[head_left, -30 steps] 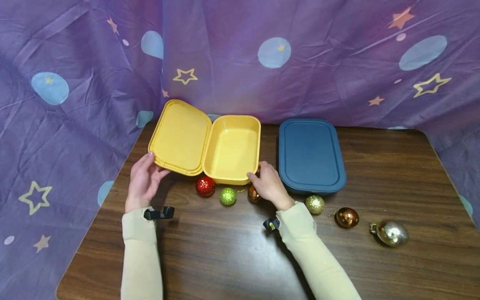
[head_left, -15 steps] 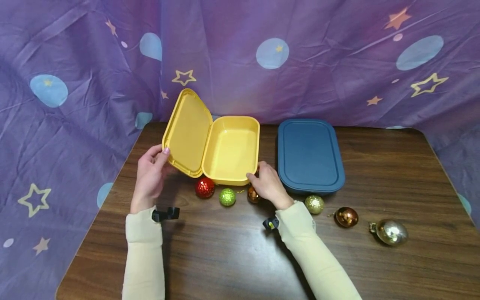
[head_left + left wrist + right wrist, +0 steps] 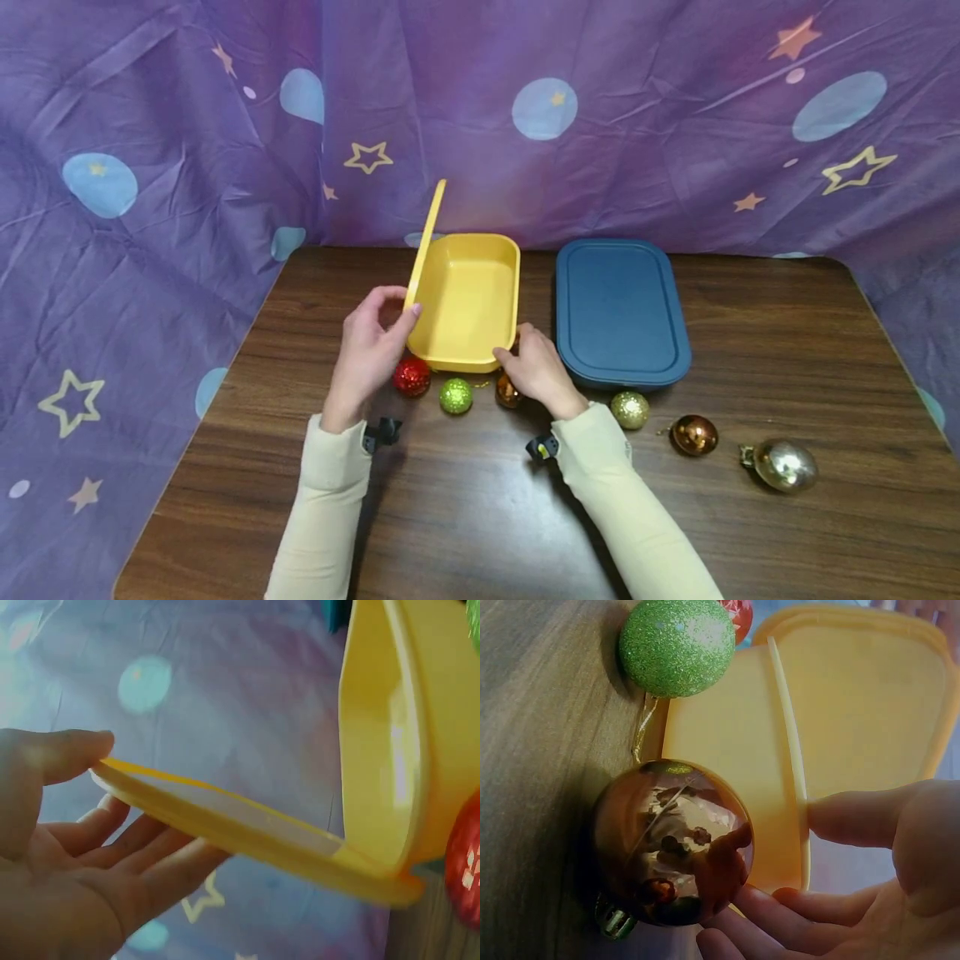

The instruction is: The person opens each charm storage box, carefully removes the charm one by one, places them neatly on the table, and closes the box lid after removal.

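A yellow plastic box (image 3: 468, 308) stands at the back of the table, nothing inside it. Its yellow lid (image 3: 426, 242) is raised nearly upright along the left side. My left hand (image 3: 367, 354) pinches the lid near its front edge, thumb on the inner face and fingers behind, as the left wrist view shows on the lid (image 3: 240, 832). My right hand (image 3: 542, 371) grips the box's front right corner, thumb (image 3: 855, 817) at the rim and fingers low on the outside. Beside those fingers a shiny copper bauble (image 3: 675, 840) lies in front of the box.
A red bauble (image 3: 412, 377) and a glittery green one (image 3: 456, 396) lie before the box. To the right stands a lidded blue box (image 3: 622, 312). Gold glitter (image 3: 630, 410), bronze (image 3: 693, 435) and silvery (image 3: 784, 465) baubles lie in front of it. A purple curtain hangs behind.
My left hand has swung the lid up and to the right, from leaning outward on the left to nearly upright. My right hand has stayed at the box's corner.
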`<state>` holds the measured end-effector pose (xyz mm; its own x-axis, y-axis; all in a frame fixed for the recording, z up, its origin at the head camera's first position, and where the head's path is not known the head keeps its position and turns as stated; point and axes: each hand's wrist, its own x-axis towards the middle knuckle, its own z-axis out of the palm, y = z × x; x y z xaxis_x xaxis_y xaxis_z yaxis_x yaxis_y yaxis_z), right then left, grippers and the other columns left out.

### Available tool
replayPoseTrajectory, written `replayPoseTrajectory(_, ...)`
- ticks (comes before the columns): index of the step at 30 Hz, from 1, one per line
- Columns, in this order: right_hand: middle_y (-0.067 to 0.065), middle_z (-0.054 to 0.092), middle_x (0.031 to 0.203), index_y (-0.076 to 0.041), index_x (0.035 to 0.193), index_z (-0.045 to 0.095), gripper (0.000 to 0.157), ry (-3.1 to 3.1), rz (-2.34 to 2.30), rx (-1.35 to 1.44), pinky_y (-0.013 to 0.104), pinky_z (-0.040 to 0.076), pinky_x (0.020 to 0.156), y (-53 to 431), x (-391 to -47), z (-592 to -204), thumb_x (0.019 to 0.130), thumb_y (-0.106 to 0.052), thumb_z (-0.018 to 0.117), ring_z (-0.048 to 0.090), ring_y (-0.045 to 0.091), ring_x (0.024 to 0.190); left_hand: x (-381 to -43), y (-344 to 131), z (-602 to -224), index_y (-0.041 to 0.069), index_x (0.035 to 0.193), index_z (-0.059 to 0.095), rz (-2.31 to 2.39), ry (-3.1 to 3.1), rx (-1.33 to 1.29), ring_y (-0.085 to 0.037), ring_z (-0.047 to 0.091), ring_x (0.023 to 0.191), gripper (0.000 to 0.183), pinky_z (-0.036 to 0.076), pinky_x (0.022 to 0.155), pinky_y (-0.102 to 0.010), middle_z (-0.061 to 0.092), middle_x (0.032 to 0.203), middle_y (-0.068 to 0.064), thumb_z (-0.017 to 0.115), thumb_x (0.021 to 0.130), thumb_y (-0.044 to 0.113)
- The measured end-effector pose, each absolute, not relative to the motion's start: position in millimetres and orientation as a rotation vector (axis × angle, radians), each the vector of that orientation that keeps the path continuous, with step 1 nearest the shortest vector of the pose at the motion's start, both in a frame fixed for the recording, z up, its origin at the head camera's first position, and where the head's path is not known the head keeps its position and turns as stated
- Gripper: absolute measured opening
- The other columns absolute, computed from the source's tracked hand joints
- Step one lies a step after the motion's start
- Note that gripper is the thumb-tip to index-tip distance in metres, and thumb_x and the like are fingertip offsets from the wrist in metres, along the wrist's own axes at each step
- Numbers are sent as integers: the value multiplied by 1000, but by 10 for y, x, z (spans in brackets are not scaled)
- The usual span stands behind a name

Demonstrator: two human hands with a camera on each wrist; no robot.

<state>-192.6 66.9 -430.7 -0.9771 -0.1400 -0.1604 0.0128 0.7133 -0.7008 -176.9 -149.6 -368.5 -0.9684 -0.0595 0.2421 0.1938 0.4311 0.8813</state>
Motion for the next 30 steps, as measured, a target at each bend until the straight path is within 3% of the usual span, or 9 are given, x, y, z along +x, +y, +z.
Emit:
replayPoseTrajectory(5, 24, 59, 118, 7, 128, 48, 50, 2722, -1130, -104, 48, 48, 95, 677, -1924, -4306, 94, -28, 60, 58, 37, 110, -1752, -1249, -3772, -2, 106, 64, -1264, -2515, -316, -28, 66, 99, 23, 57, 84, -37, 67, 105, -18, 68, 89, 12)
replayPoseTrajectory(7, 24, 59, 117, 7, 127, 49, 50, 2732, -1137, -112, 49, 47, 95, 679, -1930, -4315, 93, -27, 60, 58, 38, 110, -1744, -1172, -3818, -1, 104, 65, -1112, -2539, -373, -28, 66, 96, 23, 55, 85, -38, 68, 102, -16, 69, 88, 15)
replayPoseTrajectory(22, 22, 66, 107, 1, 115, 62, 35, 2814, -1171, -208, 48, 49, 90, 721, -1933, -4368, 92, -27, 62, 62, 37, 103, -1711, -796, -4129, 3, 100, 66, -518, -2666, -586, -27, 67, 78, 23, 56, 65, -41, 68, 93, -10, 73, 86, 20)
replayPoseTrajectory(30, 20, 68, 110, 1, 118, 63, 31, 2833, -1171, -236, 46, 51, 89, 732, -1938, -4367, 93, -16, 56, 64, 33, 101, -1712, -693, -4225, 5, 87, 63, -352, -2654, -594, -25, 65, 71, 19, 54, 57, -38, 65, 83, -8, 75, 82, 19)
